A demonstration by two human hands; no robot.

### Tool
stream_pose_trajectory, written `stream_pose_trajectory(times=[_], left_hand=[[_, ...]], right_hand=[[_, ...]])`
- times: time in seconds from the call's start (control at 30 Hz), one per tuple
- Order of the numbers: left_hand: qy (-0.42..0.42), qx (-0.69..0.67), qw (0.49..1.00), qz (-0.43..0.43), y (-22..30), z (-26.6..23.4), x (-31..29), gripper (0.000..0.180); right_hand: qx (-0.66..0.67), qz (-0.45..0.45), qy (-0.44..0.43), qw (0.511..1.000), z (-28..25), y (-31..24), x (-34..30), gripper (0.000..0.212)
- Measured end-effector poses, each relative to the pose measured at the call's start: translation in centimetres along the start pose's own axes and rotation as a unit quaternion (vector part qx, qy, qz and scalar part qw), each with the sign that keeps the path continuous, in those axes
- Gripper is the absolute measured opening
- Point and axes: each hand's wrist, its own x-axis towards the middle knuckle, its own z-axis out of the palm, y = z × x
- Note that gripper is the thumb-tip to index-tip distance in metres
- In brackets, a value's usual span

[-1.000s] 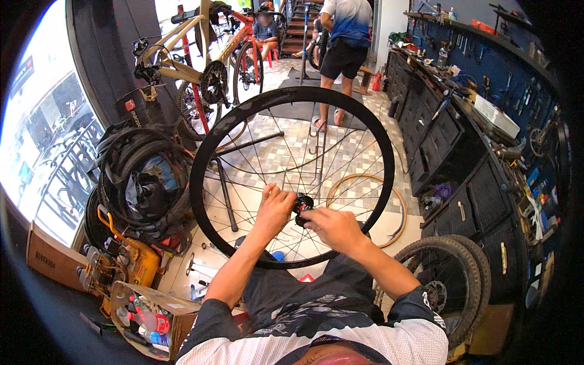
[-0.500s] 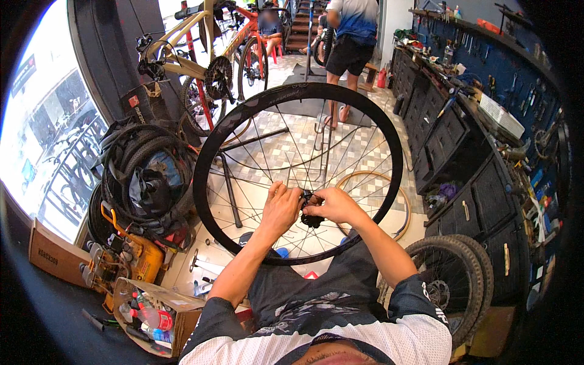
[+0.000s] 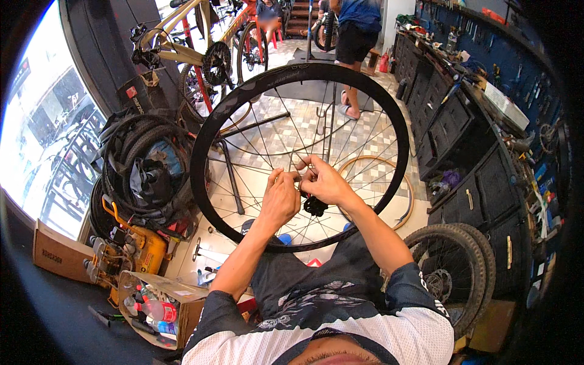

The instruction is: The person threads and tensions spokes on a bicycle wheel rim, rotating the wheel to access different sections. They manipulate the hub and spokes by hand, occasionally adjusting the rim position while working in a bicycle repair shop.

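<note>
A black bicycle wheel (image 3: 398,152) with a deep rim and thin spokes stands in front of my body, above my thighs. Its dark hub (image 3: 314,207) sits just below my hands. My left hand (image 3: 281,198) is closed at the left of the hub, fingertips pinched among the spokes. Close beside it, my right hand (image 3: 326,182) has thumb and fingers drawn together just above the hub, with the index finger bent over. The fingertips of both hands nearly meet. Whatever lies between them is too small or hidden to make out.
Piled tyres (image 3: 131,146), a yellow machine (image 3: 143,249) and a cardboard box of bottles (image 3: 188,304) stand at left. Two knobbly-tyred wheels (image 3: 447,274) lean at right by the black drawer cabinets (image 3: 453,131). Bicycles (image 3: 213,55) and another person (image 3: 356,36) are farther back.
My right hand has lifted from the hub to the spokes just above it. My left hand stays beside the hub. The standing person behind has turned and shifted right.
</note>
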Motion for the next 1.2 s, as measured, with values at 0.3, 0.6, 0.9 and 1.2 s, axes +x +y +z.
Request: stream_pose_trajectory(times=[0.3,0.6,0.9,1.2], left_hand=[[0.054,-0.035,0.998,-0.016,-0.3,0.8,0.9,0.038],[-0.003,0.027,0.999,-0.039,0.6,0.6,1.4,0.028],[-0.01,-0.012,1.0,-0.012,0.3,0.8,1.9,0.034],[-0.131,-0.118,0.982,-0.06,-0.1,-0.4,2.5,0.025]], right_hand=[[-0.175,-0.082,0.089,0.977,0.1,-5.2,2.2,0.056],[-0.248,-0.19,0.21,0.927,1.2,-7.6,5.5,0.051],[-0.098,-0.21,0.199,0.952,-1.5,-7.4,3.6,0.046],[-0.104,-0.148,0.148,0.972,-4.8,-7.2,1.0,0.044]])
